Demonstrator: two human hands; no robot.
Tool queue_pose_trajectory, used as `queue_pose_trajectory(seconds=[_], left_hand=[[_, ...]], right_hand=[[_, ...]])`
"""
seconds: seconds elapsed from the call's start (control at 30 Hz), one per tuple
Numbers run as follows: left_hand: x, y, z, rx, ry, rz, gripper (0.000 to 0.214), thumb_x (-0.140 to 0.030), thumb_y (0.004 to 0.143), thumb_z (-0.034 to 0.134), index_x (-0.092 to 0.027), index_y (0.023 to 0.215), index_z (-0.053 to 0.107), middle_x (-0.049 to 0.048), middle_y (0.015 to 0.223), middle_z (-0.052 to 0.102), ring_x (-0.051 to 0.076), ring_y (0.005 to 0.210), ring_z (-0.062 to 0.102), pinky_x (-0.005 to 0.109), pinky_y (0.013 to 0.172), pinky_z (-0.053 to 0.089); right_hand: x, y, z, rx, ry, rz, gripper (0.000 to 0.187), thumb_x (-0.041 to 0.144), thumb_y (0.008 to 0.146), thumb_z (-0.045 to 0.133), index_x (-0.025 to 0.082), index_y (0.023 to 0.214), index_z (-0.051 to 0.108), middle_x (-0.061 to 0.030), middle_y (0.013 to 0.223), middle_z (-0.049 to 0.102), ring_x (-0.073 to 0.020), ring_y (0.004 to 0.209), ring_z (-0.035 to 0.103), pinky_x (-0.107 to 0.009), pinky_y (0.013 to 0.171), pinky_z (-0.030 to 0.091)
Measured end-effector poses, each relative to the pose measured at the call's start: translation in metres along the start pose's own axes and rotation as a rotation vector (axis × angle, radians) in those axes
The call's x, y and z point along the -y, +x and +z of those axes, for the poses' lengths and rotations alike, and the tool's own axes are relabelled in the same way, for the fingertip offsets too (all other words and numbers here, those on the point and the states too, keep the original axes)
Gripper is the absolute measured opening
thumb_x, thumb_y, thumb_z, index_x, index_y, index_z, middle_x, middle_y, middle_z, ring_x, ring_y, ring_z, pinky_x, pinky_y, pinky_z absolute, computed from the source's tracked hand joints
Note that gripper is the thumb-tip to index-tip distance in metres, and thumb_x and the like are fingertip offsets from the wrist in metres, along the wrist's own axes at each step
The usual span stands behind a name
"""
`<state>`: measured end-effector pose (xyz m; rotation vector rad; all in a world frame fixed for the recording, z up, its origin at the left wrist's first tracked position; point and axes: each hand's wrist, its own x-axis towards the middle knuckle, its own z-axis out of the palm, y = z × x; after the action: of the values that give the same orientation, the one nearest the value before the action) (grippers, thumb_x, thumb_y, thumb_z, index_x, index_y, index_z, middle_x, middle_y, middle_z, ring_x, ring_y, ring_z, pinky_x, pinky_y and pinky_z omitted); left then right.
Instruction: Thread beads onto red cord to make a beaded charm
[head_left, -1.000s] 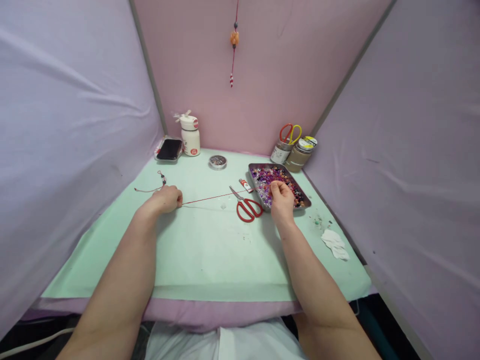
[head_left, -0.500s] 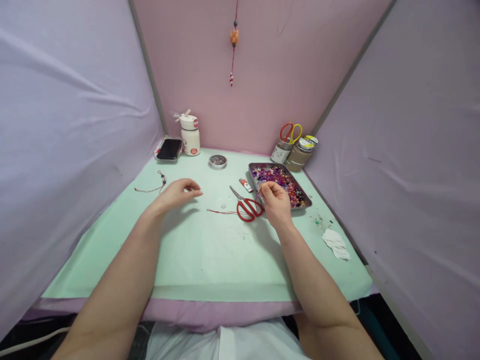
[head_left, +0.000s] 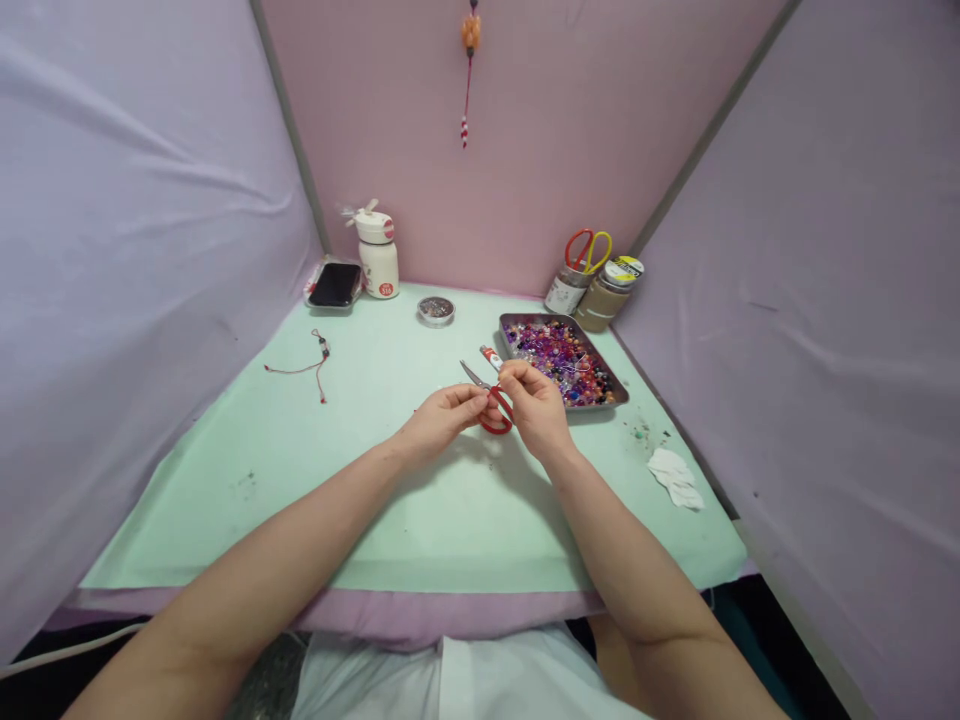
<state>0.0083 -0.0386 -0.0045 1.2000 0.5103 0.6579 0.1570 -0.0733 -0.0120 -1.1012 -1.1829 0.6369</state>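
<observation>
My right hand [head_left: 536, 408] is closed in a pinch in front of the bead tray [head_left: 555, 410]; the thin red cord at its fingertips is barely visible. Close beside it, my left hand [head_left: 444, 416] has thumb and fingers pressed together; what lies between them is too small to make out. Red-handled scissors [head_left: 475, 376] lie on the table behind the fingertips, their handles partly covered by my hands. A small red and white item [head_left: 491, 357], like a lighter or tube, rests just beyond. Purple, red and orange beads [head_left: 551, 350] fill the tray.
A beaded red cord [head_left: 322, 347] lies at left, near a phone [head_left: 335, 285] and white bottle [head_left: 379, 265]. A round dish [head_left: 436, 311] stands at the back. Two jars, one holding scissors [head_left: 589, 250], stand back right. A crumpled tissue [head_left: 675, 478] lies right. Fabric walls surround the table.
My left hand has moved right, from loosely curled above the table to a pinch beside my right hand. My right hand has shifted slightly left. The view has tilted down a little.
</observation>
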Motion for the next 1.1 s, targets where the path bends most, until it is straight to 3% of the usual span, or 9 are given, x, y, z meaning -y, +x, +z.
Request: queue_pose_trajectory(seconds=[0.27, 0.47, 0.7, 1.1], left_hand=[[-0.012, -0.002, -0.021, 0.070, 0.071, -0.140, 0.034, -0.047, 0.075, 0.069, -0.013, 0.079, 0.068, 0.0093, 0.077, 0.072, 0.018, 0.073, 0.067, 0.035, 0.081, 0.049], [-0.018, -0.003, -0.040, 0.173, 0.023, -0.281, 0.028, -0.041, 0.077, 0.069, -0.013, 0.079, 0.071, 0.0122, 0.082, 0.073, 0.018, 0.073, 0.068, 0.035, 0.078, 0.050], [-0.020, -0.004, -0.043, 0.157, -0.042, -0.416, 0.026, -0.038, 0.077, 0.071, -0.012, 0.078, 0.072, 0.0115, 0.080, 0.073, 0.017, 0.072, 0.068, 0.032, 0.080, 0.052], [-0.018, -0.002, -0.047, 0.142, -0.085, -0.490, 0.025, -0.033, 0.080, 0.068, -0.008, 0.079, 0.071, 0.0120, 0.077, 0.073, 0.016, 0.072, 0.068, 0.030, 0.079, 0.053]], right_hand=[[-0.006, 0.018, -0.023, -0.286, 0.226, 0.088, 0.032, 0.050, 0.072, 0.069, 0.021, 0.079, 0.057, 0.0034, 0.072, 0.055, -0.0096, 0.063, 0.049, -0.025, 0.066, 0.043], [-0.006, 0.032, -0.053, -0.492, 0.471, 0.110, 0.036, 0.041, 0.060, 0.080, 0.020, 0.075, 0.056, 0.0068, 0.071, 0.054, -0.0063, 0.060, 0.049, -0.022, 0.059, 0.042], [-0.004, 0.039, -0.072, -0.593, 0.563, 0.063, 0.034, 0.035, 0.062, 0.082, 0.018, 0.073, 0.055, 0.0082, 0.066, 0.052, -0.0044, 0.057, 0.047, -0.019, 0.054, 0.040], [0.002, 0.043, -0.097, -0.718, 0.539, 0.040, 0.028, 0.032, 0.076, 0.073, 0.019, 0.074, 0.048, 0.0095, 0.060, 0.047, -0.0034, 0.052, 0.047, -0.016, 0.050, 0.040]])
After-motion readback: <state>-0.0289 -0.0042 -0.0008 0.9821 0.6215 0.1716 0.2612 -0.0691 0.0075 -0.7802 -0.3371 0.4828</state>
